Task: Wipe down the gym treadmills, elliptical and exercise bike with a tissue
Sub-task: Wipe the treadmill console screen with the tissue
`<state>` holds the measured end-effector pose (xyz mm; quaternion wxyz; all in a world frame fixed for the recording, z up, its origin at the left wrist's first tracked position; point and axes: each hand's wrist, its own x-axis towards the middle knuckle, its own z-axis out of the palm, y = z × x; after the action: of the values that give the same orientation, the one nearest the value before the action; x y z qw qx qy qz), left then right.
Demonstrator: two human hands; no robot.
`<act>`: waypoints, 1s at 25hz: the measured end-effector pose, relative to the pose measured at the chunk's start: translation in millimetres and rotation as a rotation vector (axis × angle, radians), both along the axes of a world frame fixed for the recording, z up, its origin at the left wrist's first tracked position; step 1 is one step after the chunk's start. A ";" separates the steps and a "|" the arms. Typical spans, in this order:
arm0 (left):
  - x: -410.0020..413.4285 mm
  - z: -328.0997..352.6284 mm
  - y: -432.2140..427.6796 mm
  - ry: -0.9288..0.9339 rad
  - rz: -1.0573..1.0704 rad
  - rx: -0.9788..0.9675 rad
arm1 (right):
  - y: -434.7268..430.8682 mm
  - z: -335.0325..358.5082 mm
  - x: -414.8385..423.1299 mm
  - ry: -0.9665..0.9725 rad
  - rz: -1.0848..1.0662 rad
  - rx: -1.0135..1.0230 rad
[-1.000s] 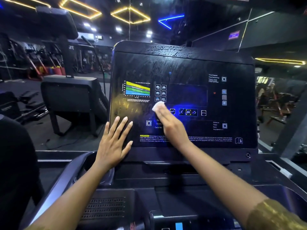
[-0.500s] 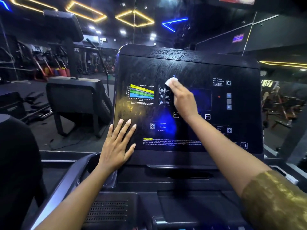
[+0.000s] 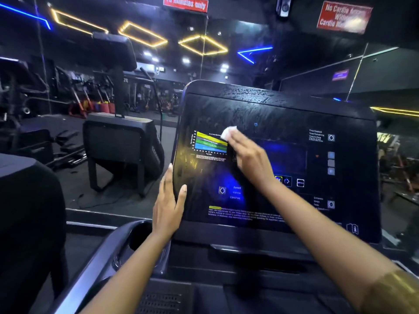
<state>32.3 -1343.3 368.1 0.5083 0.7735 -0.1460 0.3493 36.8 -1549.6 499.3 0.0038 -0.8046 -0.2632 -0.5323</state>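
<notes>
Dark gym, neon ceiling lights. Left hand (image 3: 169,206) lies flat, fingers straight, on treadmill console (image 3: 278,109) lower-left edge. Right hand (image 3: 249,160), fingers straight, presses white tissue (image 3: 228,133) onto console's upper left, touching coloured chart (image 3: 210,143).

- Tissue (image 3: 229,132): small white crumpled wad, pressed flat against the panel under the fingertips of the right hand (image 3: 251,162); it lies in the upper left part of the panel, touching the top right corner of the coloured chart (image 3: 210,143).
- Treadmill console (image 3: 283,114): broad black glossy panel, tilted back, with streaks across its upper edge; printed labels and small lit icons run along its right and lower edges.
</notes>
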 end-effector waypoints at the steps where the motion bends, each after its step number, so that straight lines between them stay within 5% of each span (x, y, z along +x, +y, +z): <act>1: 0.0 -1.2 0.1 0.002 -0.006 0.013 | -0.2 15.6 7.4 -0.007 -0.031 0.017; 6: 0.2 -1.5 0.9 0.009 0.012 0.076 | 33.5 28.3 33.7 0.140 -0.057 0.088; 13: -0.1 -2.4 -0.1 0.006 0.005 0.063 | 46.0 -44.8 7.8 0.089 0.158 -0.389; 20: 0.0 -4.3 -0.3 0.019 0.005 0.057 | 47.5 45.5 43.1 0.094 -0.011 0.006; 25: -3.2 -2.8 -0.6 0.004 0.011 0.058 | 69.5 -3.3 38.9 0.109 0.114 -0.247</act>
<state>29.1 -1343.9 365.4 0.4842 0.7894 -0.1507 0.3461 75.7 -1480.1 496.0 -0.0508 -0.8105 -0.3712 -0.4503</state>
